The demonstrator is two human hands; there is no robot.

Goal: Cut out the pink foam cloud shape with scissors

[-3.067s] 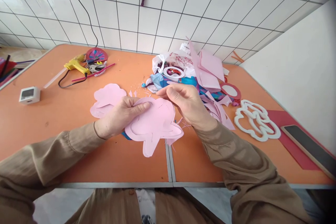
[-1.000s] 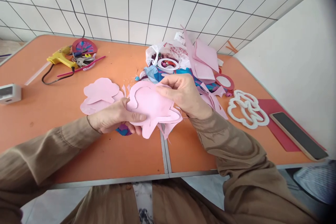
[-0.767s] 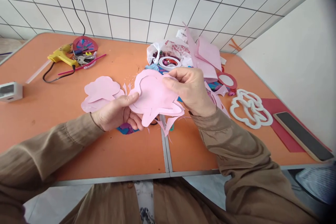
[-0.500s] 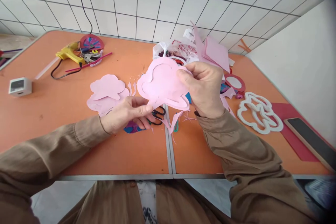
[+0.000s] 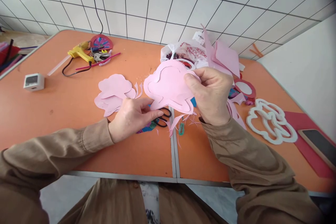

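My left hand [image 5: 132,117] lies loosely curled, fingertips just beside the black scissors [image 5: 163,116] on the orange table [image 5: 65,105]. My right hand [image 5: 211,92] pinches the pink cloud cutout [image 5: 168,85], lifted above them. Behind, the plastic bag [image 5: 187,52] carries red print too blurred to read.

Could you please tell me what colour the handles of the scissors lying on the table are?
Black; the scissors show in the head view, just beyond the left hand.

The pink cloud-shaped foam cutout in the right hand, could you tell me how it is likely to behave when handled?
The pink cloud-shaped cutout probably is light: the right hand holds it up by one edge. It stays nearly flat there, so likely bendy yet not limp. Its cut outline suggests the rim may tear if tugged.
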